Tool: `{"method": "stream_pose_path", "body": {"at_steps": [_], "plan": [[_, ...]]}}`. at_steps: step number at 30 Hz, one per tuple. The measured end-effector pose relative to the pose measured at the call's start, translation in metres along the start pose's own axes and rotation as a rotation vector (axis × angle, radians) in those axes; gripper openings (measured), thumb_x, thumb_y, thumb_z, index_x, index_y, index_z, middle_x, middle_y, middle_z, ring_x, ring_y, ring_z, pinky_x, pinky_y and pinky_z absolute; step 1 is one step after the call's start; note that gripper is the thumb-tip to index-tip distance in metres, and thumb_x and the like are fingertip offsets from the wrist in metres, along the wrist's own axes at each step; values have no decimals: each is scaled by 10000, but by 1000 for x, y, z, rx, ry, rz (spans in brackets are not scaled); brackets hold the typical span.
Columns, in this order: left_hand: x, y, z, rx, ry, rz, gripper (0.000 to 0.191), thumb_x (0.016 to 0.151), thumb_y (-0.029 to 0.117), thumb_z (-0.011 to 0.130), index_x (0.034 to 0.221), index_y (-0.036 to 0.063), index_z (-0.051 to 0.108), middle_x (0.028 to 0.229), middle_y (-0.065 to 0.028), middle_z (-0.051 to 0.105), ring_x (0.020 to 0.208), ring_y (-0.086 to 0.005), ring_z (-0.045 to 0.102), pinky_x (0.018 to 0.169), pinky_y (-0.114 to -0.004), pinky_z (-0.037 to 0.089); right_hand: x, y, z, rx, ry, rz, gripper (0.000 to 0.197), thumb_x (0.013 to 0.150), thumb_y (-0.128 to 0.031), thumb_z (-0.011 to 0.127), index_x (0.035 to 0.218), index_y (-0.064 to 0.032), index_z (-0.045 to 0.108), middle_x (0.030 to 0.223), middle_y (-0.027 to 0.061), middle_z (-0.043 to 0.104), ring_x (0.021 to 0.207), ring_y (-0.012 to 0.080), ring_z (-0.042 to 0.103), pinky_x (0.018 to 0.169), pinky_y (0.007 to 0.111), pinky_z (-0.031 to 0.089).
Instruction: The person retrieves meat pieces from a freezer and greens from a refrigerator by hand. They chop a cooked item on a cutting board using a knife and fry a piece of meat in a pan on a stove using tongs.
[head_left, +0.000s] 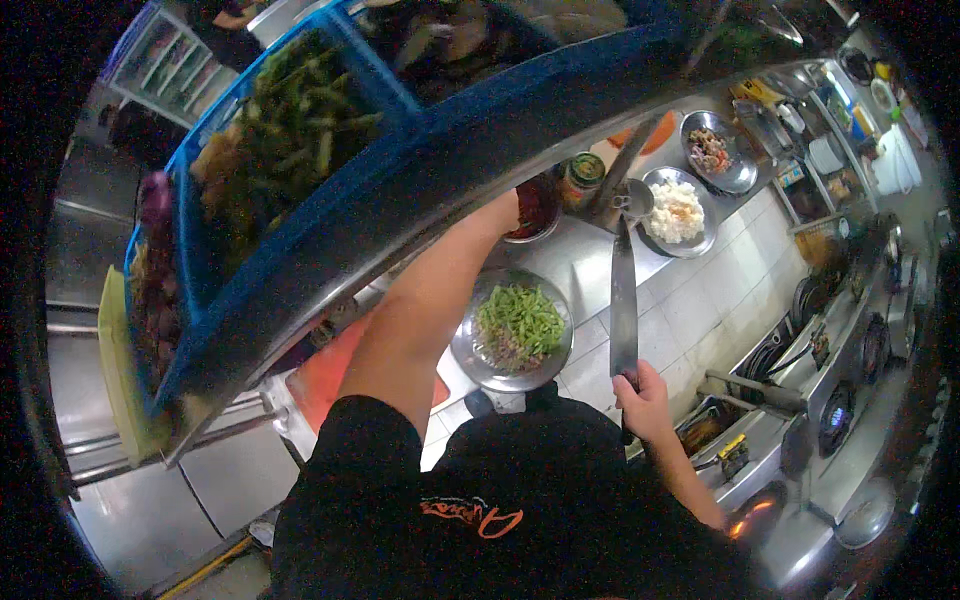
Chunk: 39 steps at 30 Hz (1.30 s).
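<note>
My right hand (643, 397) is closed round the handle of a large kitchen knife (622, 300), its blade pointing away from me. My left arm reaches under the shelf; the left hand (511, 210) is at a bowl of dark red contents (536, 210), with its fingers hidden. Between my arms a metal bowl (465, 352) of chopped green vegetable (521, 322) stands at the counter's near edge. A glass jar (583, 176) with a green top is beside the red bowl. Past the knife tip are a plate of white crumbly food (675, 211) and a metal dish of mixed chopped food (709, 150).
A shelf edge (360, 277) crosses above my left arm, bearing blue crates (427, 116) of vegetables. A red cutting board (330, 375) lies under that arm. Gas burners (836, 420) line the right side, beyond the tiled floor (675, 307).
</note>
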<state>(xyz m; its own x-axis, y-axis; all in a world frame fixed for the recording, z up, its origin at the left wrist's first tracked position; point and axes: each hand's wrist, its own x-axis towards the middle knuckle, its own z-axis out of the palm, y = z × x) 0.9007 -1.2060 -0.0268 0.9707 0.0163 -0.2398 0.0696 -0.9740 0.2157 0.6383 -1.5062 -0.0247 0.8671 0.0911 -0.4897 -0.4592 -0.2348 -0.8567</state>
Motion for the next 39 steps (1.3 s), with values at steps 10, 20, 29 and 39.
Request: {"method": "stream_pose_path", "body": {"at_steps": [10,20,29,39], "plan": [[29,-13,28,242,-68,28,247,750,173,745,954,35,745,1040,-180,727,963,-347,714,836,-465,579,20,20,-14,-65,-8,-74,230,886,-162,669,1034,6,619,745,42,614,640,104,546,593,295,469],[-8,-66,70,-62,637,149,531,860,288,664,1330,83,525,1292,-208,606,1165,-382,593,1007,-495,457,30,-25,28,-159,-96,-174,167,904,-100,629,1036,2,618,684,-16,537,604,72,477,538,280,403],[-243,-194,-10,-580,501,-164,281,859,199,658,1095,54,706,960,-173,733,912,-267,725,819,-384,555,-5,-29,97,-146,-268,-160,185,941,-93,617,1111,-24,594,821,-2,591,632,58,511,558,219,429],[-366,-297,103,-302,229,-333,298,871,213,637,1120,53,673,1088,-207,681,995,-374,656,845,-475,526,-27,-52,206,-690,-638,-387,217,892,-130,660,1052,9,614,757,82,595,696,161,547,633,338,450]]}}
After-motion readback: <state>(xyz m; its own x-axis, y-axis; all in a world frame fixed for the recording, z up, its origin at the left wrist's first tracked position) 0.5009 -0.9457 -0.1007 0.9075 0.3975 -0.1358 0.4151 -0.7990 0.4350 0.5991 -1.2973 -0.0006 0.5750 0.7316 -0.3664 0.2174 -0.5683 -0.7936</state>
